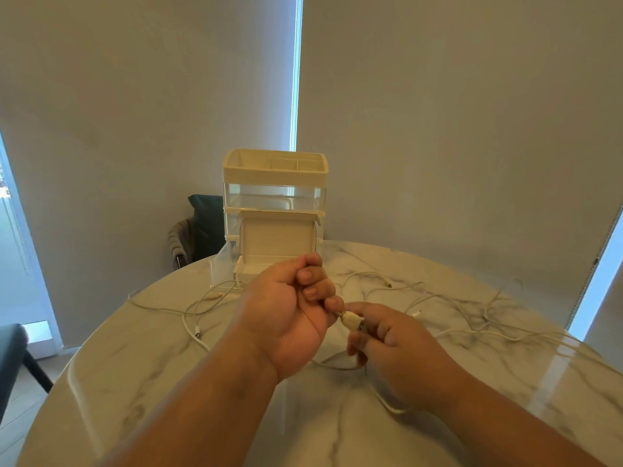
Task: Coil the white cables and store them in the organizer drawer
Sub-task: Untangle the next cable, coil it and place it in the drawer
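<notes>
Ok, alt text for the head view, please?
The left hand and right hand pinch a white cable's USB plug above a marble table. More white cables lie loose across it; behind stands a cream organizer, bottom drawer pulled open.

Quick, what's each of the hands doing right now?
Left hand: curled, pinching the white cable just behind its plug end.
Right hand: pinching the same cable's plug end.
</notes>
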Action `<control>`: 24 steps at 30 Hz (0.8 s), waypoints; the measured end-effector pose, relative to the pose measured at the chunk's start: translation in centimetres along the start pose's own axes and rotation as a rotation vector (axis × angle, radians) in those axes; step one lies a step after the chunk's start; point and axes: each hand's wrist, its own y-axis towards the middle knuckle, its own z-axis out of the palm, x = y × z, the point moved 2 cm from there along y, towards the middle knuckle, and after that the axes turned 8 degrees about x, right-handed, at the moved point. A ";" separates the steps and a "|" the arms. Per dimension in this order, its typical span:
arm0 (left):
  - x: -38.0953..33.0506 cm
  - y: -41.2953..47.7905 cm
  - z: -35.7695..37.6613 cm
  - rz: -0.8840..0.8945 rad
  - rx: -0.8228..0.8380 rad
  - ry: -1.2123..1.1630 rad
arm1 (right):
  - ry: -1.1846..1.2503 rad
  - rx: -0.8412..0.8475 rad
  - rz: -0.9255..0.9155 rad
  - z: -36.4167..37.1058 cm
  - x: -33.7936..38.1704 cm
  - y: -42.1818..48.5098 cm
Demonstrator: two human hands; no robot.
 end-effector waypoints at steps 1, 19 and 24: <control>0.0 0.1 -0.1 0.007 -0.009 0.022 | -0.063 0.025 0.009 0.1 0.2 0.0; -0.2 0.5 -1.1 0.076 -0.159 0.152 | -0.662 0.401 -0.061 0.9 2.7 -1.1; 0.1 0.6 -1.0 0.073 -0.146 0.160 | -0.597 0.407 -0.079 1.0 3.6 -1.7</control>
